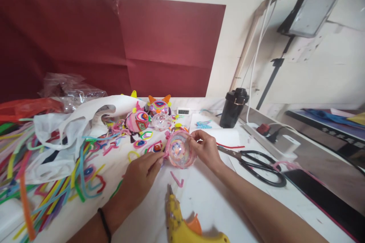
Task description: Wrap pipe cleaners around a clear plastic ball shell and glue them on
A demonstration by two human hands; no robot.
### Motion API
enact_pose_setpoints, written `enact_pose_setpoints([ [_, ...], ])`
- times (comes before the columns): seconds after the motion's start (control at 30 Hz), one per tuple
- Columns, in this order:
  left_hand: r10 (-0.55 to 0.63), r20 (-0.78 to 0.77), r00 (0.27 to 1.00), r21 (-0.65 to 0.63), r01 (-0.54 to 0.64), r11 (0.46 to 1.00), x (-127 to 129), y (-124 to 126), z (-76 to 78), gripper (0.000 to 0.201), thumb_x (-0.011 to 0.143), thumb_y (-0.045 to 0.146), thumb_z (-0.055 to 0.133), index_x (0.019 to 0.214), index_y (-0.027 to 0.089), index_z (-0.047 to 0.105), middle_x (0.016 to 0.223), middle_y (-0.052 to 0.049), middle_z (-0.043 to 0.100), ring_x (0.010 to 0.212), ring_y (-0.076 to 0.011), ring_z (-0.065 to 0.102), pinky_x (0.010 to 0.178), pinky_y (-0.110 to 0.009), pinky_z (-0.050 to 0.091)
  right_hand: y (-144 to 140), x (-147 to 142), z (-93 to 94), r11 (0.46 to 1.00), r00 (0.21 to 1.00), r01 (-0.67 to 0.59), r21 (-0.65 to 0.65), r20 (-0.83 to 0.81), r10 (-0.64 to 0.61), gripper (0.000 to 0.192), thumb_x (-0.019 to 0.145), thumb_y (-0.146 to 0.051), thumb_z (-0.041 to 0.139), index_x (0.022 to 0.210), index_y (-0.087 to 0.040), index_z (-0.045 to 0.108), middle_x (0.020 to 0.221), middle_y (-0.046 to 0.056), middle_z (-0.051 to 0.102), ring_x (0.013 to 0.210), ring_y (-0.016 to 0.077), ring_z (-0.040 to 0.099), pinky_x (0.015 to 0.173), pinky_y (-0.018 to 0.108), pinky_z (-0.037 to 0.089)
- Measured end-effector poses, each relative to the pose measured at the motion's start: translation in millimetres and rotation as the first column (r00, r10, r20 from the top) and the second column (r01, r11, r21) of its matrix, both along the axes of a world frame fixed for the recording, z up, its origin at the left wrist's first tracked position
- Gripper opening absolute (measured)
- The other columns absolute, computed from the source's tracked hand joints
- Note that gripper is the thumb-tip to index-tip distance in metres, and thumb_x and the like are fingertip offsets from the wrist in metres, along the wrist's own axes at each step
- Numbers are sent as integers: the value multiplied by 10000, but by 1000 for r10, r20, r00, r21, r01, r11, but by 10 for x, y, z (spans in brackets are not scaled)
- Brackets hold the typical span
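Note:
A clear plastic half-ball (pixel 180 153) with pink fuzzy pipe cleaner round it is held between my two hands. On its left side my left hand (pixel 139 174) is closed, thumb and fingertips pinching a pink pipe cleaner (pixel 166 154) at the rim. My right hand (pixel 205 148) is closed on the upper right rim of the half-ball. Below it lies a short bent pink piece of pipe cleaner (pixel 177 179). A yellow glue gun (pixel 178 216) rests in front, nozzle pointing away from me. Behind stand finished-looking pipe-cleaner figures, one a pink ball (pixel 137 121), another with orange ears (pixel 159 106).
Many coloured pipe cleaners (pixel 54 193) and a white bag (pixel 54 148) cover the left. Black-handled scissors (pixel 261 165), a phone (pixel 322 197), a black bottle (pixel 234 108) and a power strip (pixel 269 140) lie or stand right. A small digital clock (pixel 183 111) sits behind.

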State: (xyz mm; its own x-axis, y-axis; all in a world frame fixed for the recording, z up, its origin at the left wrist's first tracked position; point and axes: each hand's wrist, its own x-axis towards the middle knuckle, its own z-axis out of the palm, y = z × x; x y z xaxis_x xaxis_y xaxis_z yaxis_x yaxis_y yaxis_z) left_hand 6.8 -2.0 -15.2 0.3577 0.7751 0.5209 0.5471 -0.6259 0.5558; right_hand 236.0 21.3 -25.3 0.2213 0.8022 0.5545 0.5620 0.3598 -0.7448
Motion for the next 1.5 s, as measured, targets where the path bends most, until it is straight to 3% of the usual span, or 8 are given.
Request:
enact_pose_setpoints([
  [0.23,9,51,999,-74,-5,997,16,-36,-16,272,871,325,560,1090,288,717,1082,-34,743,978,-249,687,847,-317,513,11,12,30,998,999,30,61,24,-31,112,765,-212,524,662,-181,557,576,-16,574,442,113,493,420,223,405],
  [0.6,107,190,976,88,-126,988,-36,-9,83,226,856,293,565,979,234,745,1014,-57,733,1010,-243,641,926,-307,443,-19,180,253,904,916,16,428,356,-185,111,843,-122,469,776,-203,505,708,13,534,634,168,524,597,287,436],
  [0.7,106,267,958,-14,-106,994,31,-82,150,206,833,317,589,936,248,753,962,-44,744,942,-241,653,870,-312,462,-49,141,288,855,863,-21,518,441,-246,142,870,-97,435,815,-198,518,741,47,563,699,197,537,628,306,444],
  [0.8,105,387,916,-277,7,961,173,-165,249,237,806,375,606,920,224,749,802,-44,745,735,-216,650,666,-293,487,-96,65,323,806,810,-53,590,498,-311,163,900,-86,415,867,-186,539,772,73,588,741,213,543,635,312,449],
  [0.93,163,639,752,-578,330,747,421,-242,399,294,763,386,661,933,154,724,835,-91,742,670,-179,630,519,-239,447,-167,-25,362,751,750,-95,654,543,-378,162,908,-63,429,946,-155,557,790,97,599,730,223,539,600,318,441],
  [1.03,312,769,558,-618,522,588,590,-270,518,258,820,356,626,959,153,701,950,-112,729,741,-166,663,568,-229,486,-217,-62,381,714,716,-144,685,570,-403,173,904,-57,446,1014,-127,559,830,125,615,737,233,555,588,329,451],
  [1.27,588,789,179,-581,533,616,871,-300,748,122,884,209,583,780,152,612,717,-21,661,500,-73,577,426,-166,449,-325,-110,414,632,676,-220,743,583,-451,227,902,-49,427,1089,-93,548,867,180,659,773,262,584,606,372,516],
  [1.5,559,815,152,-554,489,674,938,-301,730,177,850,108,576,685,149,528,553,42,541,421,-39,499,338,-117,318,-383,-141,399,590,676,-275,759,589,-443,235,898,-54,444,1089,-93,577,882,182,678,793,265,616,628,383,533],
])
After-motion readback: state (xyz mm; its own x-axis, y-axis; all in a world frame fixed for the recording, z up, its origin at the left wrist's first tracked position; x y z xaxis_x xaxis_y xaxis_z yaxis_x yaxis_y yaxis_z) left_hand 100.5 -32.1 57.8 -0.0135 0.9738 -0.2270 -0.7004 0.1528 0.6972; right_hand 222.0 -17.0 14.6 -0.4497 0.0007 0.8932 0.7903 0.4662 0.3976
